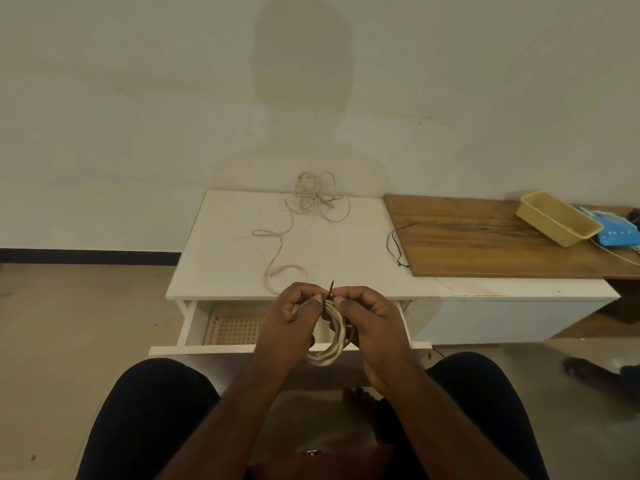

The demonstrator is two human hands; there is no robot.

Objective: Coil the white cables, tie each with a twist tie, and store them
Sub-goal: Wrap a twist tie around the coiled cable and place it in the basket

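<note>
A coiled white cable [329,351] hangs between my two hands above the open drawer [194,327]. My left hand [294,323] grips the coil's left side, thumb and fingers pinched near the top. My right hand [370,317] pinches a dark twist tie [331,289] whose end sticks up over the coil. A second white cable [313,199] lies loose and tangled at the back of the white desk [225,251], one end trailing toward the front edge. An orange lattice basket [235,327] sits inside the drawer.
A wooden board [485,237] covers the desk's right side, with a thin black wire [394,244] at its left edge. On it stand a yellow plastic tub [557,223] and a blue device [616,233]. My knees flank the drawer front.
</note>
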